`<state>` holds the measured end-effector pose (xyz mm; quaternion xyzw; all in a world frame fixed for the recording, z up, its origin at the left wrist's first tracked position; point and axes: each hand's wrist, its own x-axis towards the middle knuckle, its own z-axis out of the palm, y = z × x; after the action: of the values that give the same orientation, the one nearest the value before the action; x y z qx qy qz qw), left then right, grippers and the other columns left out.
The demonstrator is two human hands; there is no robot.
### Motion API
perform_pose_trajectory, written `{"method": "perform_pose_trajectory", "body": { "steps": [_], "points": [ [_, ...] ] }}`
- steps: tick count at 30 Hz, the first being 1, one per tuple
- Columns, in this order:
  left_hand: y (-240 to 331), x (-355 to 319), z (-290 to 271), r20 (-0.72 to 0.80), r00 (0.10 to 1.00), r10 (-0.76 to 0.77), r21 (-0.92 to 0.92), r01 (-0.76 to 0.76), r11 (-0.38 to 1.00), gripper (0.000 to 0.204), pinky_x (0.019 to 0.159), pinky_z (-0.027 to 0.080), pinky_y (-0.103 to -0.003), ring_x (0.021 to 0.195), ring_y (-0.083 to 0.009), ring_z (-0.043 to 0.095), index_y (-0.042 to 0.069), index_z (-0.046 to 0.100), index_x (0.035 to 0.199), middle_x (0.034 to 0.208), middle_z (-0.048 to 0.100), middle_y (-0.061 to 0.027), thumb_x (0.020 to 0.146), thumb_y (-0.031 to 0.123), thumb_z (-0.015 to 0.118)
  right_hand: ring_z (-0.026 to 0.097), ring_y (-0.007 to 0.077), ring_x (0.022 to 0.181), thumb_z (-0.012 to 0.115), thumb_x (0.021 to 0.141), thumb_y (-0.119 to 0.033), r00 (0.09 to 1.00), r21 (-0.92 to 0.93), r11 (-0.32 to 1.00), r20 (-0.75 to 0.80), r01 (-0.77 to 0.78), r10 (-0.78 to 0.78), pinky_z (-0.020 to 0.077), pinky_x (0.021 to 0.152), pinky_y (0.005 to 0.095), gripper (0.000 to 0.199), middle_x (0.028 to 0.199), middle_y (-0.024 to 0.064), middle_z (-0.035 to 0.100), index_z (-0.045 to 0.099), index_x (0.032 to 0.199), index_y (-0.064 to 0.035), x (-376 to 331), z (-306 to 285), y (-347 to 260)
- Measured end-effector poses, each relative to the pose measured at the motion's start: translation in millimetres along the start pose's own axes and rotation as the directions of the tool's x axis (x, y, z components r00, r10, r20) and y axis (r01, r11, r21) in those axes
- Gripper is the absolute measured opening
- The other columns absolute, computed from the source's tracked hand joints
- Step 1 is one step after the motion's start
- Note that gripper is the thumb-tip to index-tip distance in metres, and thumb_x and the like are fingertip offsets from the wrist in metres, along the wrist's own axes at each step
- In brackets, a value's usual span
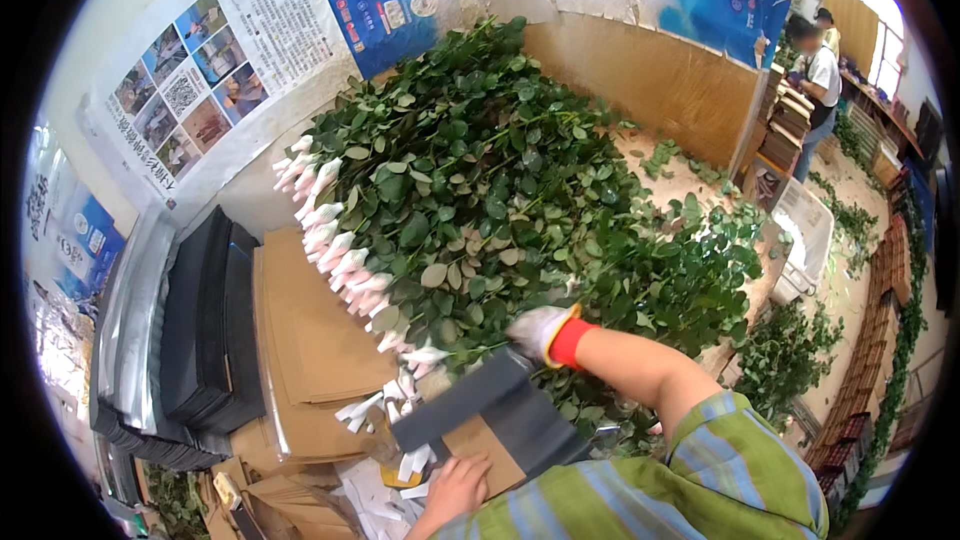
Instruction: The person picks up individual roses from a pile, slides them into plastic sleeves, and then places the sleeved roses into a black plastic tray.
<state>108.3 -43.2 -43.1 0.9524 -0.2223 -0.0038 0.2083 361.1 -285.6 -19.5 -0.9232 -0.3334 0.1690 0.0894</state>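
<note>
My left hand (463,486), bare, lies with its fingers stretched over a brown cardboard piece (488,448). That cardboard rests on a dark grey sheet (545,430), whose folded strip (465,395) runs along the upper side. My right hand (541,331) wears a pale glove with a yellow and red cuff. It is at the strip's upper right end, against the leaves; its fingers are blurred and partly hidden, so I cannot tell whether it grips anything. Beyond both hands spreads a big heap of leafy rose stems (480,170), with white-wrapped flower heads (335,240) along its left edge.
Stacked dark sheets (205,330) and brown cardboard sheets (310,330) stand at the left. White sleeves (372,408) lie scattered by the grey sheet. A wooden board (640,90) backs the heap. At the right are a white crate (800,235) and a person (822,80) farther back.
</note>
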Motion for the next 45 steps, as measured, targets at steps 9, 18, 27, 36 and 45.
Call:
{"method": "perform_pose_trajectory", "body": {
  "steps": [9,18,27,36,45],
  "points": [
    [0.7,-2.4,5.9,0.005,0.998,-0.067,-0.026,0.067,0.997,0.033,0.087,0.054,-0.035,0.105,-0.0248,0.061,0.016,0.069,0.113,0.121,0.066,0.0002,0.081,0.010,0.065,0.071,0.0263,0.093,0.049,0.092,-0.010,0.890,-0.043,0.985,-0.436,-0.169,0.134,0.0590,0.074,0.0378,0.032,0.125,0.0180,0.062,0.058,0.123,-0.0101,47.6,-87.7,-2.3],
    [-19.6,-10.1,20.5,-0.031,0.999,0.009,-0.045,-0.010,0.999,0.027,0.094,0.050,-0.035,0.107,-0.0255,0.062,0.011,0.071,0.109,0.117,0.068,-0.0032,0.082,0.015,0.071,0.070,0.0319,0.083,0.061,0.073,-0.008,0.814,-0.177,0.976,-0.543,0.126,-0.203,0.0574,0.069,0.0424,0.015,0.086,0.0133,0.069,0.063,0.088,-0.0072,62.9,-58.6,-21.2],
    [0.2,-6.8,6.2,-0.094,0.993,-0.072,-0.053,0.067,0.996,0.028,0.087,0.053,-0.035,0.102,-0.0256,0.063,0.013,0.073,0.104,0.115,0.069,-0.0009,0.078,0.007,0.067,0.069,0.0342,0.084,0.061,0.072,-0.007,0.767,-0.125,0.966,-0.588,0.226,-0.256,0.0560,0.074,0.0444,0.021,0.087,0.0155,0.068,0.065,0.092,-0.0065,-13.5,-76.5,-13.0],
    [0.7,-5.3,10.5,-0.111,0.989,-0.095,-0.170,0.075,0.983,0.027,0.093,0.052,-0.039,0.107,-0.0292,0.063,0.010,0.072,0.105,0.115,0.069,-0.0071,0.079,0.004,0.066,0.069,0.0374,0.093,0.057,0.083,-0.025,0.998,0.171,0.984,0.022,-0.058,0.055,0.0554,0.080,0.0440,0.036,0.101,0.0204,0.071,0.065,0.115,-0.0077,-14.4,-51.6,30.4],
    [-0.8,-10.2,7.5,-0.047,0.990,-0.137,-0.196,0.125,0.973,0.030,0.097,0.050,-0.038,0.111,-0.0266,0.062,0.013,0.072,0.109,0.117,0.068,-0.0046,0.080,0.006,0.067,0.071,0.0325,0.091,0.055,0.086,-0.012,0.896,-0.077,0.996,-0.443,-0.048,0.009,0.0577,0.076,0.0446,0.028,0.108,0.0159,0.069,0.062,0.113,-0.0101,67.6,-65.0,-1.1]
  ]
}}
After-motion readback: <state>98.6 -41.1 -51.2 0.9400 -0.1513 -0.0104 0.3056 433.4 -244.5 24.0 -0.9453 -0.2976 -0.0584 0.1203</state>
